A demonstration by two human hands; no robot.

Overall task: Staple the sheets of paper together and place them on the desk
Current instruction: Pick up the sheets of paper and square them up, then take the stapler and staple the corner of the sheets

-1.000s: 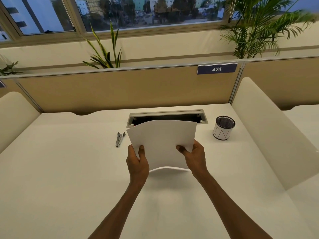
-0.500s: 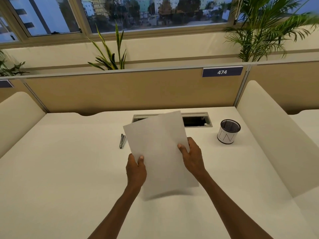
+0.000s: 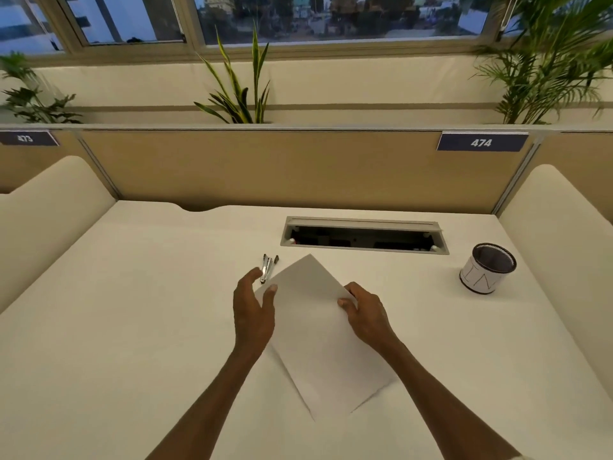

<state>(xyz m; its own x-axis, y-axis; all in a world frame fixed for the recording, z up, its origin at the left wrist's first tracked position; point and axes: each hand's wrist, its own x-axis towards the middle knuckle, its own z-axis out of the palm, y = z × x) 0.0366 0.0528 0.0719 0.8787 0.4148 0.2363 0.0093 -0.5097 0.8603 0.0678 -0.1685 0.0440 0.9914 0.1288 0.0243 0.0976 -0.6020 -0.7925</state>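
**Paper turned corner-up on the counter, stapler just beyond it**

The paper lies skewed on the white counter, one corner pointing away from the person, the nearest corner slightly lifted with a shadow beneath it. How many sheets it holds cannot be told. The right hand pinches the paper's right edge, thumb on top and fingers curled under. The left hand is open at the paper's left edge, fingers spread and gripping nothing; its thumb tip rests on or just over the sheet.

The stapler lies flat just beyond the paper's left edge, next to the left hand's fingertips; whether they touch it cannot be told. Further beyond the paper, a cable slot is sunk into the counter. Well off to the right of the paper stands a mesh cup with a white band. Behind the slot rises a tan divider carrying a "474" tag.
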